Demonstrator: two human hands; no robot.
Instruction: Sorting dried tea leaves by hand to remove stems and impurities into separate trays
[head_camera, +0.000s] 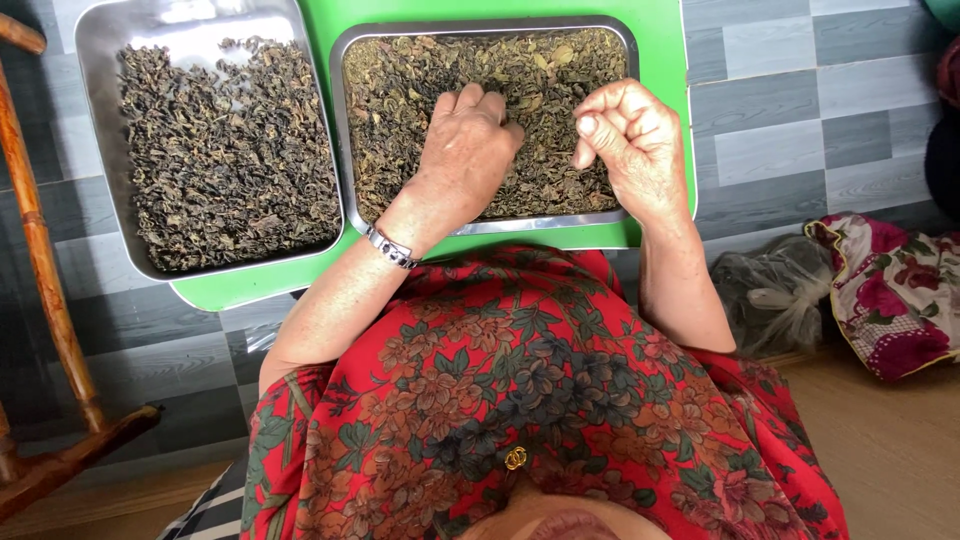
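Two metal trays of dried dark leaves rest on a green board (660, 40). My left hand (468, 150) lies palm down in the greenish-brown leaves (400, 90) of the right tray (338, 120), fingers curled into them. A silver bracelet (390, 247) circles that wrist. My right hand (630, 135) hovers over the same tray's right side, fingers curled into a loose fist with thumb against forefinger; whether it pinches leaves is hidden. The left tray (100, 40) holds darker, curled leaves (225, 150).
A brown wooden chair leg (40, 260) stands at the left. A grey plastic bag (775, 290) and a flowered cloth (895, 290) lie on the grey tiled floor (800, 110) at the right. My red floral garment (520, 400) fills the bottom.
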